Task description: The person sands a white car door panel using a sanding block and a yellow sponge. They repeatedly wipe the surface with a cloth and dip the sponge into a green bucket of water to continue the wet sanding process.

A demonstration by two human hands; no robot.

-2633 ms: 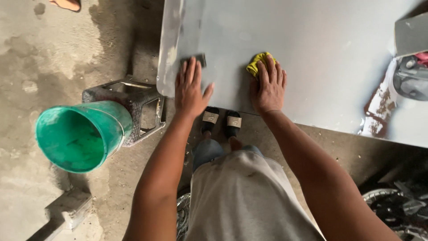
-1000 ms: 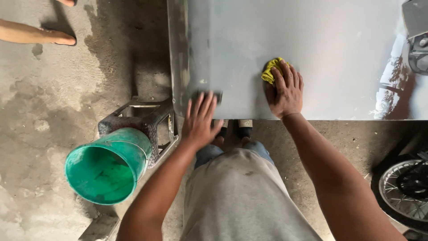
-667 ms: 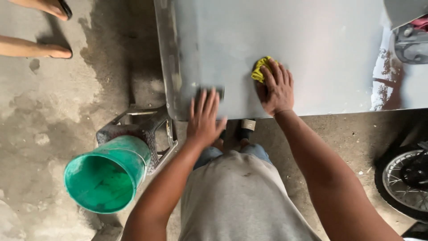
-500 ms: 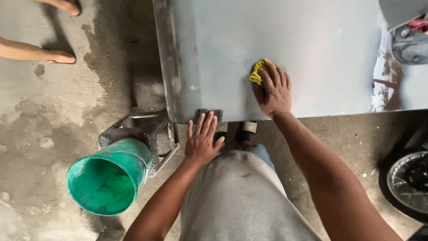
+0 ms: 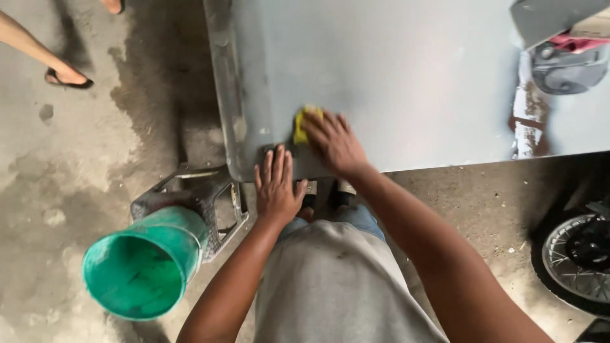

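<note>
Right grip [image 5: 333, 141] presses yellow sponge [image 5: 304, 122] near panel [image 5: 406, 76] edge.

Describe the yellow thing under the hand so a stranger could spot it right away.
Find the big grey panel filling the top of the view. Near its lower left corner, the right hand presses on a small pad. It is the only bright yellow thing there; the bucket below is green.
</note>
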